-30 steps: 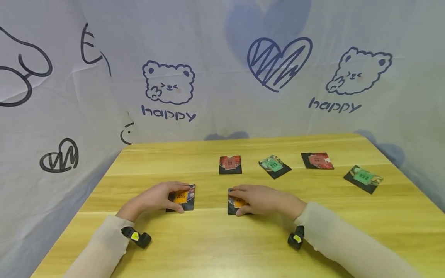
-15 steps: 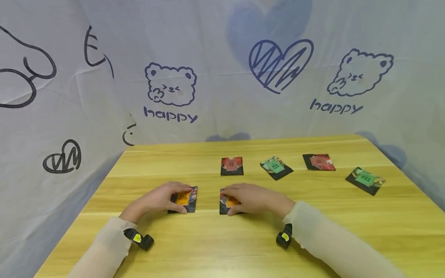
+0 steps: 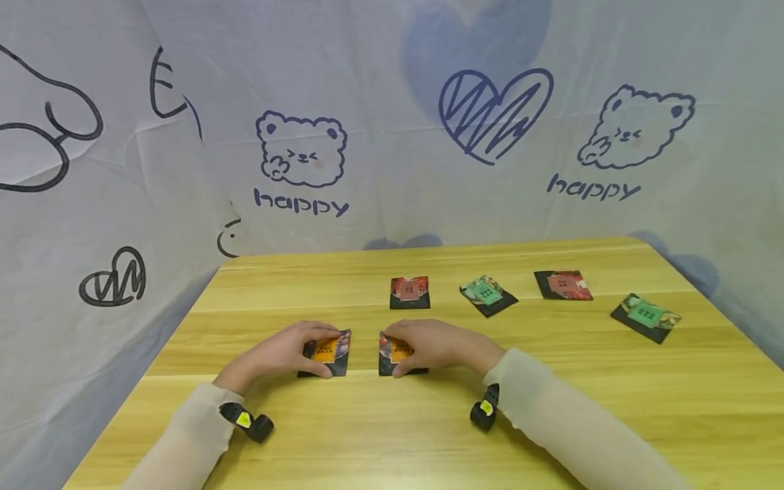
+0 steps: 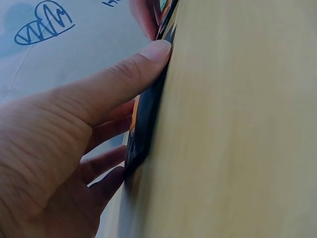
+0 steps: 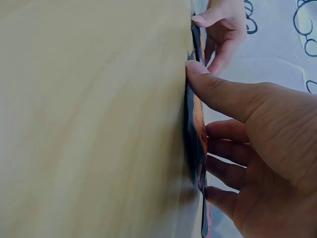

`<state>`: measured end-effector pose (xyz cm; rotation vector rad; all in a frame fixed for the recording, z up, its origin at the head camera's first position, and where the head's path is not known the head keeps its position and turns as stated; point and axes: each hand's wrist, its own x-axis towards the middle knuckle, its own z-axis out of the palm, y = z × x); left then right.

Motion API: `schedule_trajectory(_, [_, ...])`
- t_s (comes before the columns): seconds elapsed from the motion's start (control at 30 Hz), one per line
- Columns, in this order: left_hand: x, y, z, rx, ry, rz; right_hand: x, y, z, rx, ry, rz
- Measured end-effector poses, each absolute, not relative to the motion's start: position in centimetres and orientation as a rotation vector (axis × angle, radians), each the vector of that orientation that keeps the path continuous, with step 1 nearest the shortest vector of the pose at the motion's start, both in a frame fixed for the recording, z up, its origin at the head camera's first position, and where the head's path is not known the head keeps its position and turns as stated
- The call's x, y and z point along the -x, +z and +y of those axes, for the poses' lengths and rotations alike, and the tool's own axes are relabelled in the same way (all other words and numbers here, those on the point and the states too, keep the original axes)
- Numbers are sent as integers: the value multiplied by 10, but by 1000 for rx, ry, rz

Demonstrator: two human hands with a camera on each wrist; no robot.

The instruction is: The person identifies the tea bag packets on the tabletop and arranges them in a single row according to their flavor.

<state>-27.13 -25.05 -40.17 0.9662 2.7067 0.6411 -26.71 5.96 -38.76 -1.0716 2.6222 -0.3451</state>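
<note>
Two flat black packets with orange labels lie side by side on the table in the head view, a narrow gap between them. My left hand (image 3: 284,354) holds the left orange-labelled packet (image 3: 326,350), thumb on its near edge and fingers over the far side. Over the right orange-labelled packet (image 3: 398,350) arches my right hand (image 3: 437,344), gripping it the same way. In the left wrist view, the left packet's dark side (image 4: 147,121) shows between thumb and fingertips. The right wrist view has the right packet (image 5: 197,119) under the thumb, its surface slightly bulged.
Farther back lie a red-labelled packet (image 3: 410,292), a green-labelled packet (image 3: 488,295), another red-labelled packet (image 3: 563,285) and another green-labelled packet (image 3: 646,317). A white cloth with drawings (image 3: 392,150) hangs behind the wooden table (image 3: 367,435).
My right hand has slid its orange-labelled packet leftward, narrowing the gap to the left one. My left hand and its packet stay nearly in place; the head view has shifted slightly.
</note>
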Motion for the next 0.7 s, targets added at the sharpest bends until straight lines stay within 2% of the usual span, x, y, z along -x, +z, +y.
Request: schedule_trajectory(0.7, [273,-404,-250,-968,674,2695,272,-390,30,1067,-312,2674])
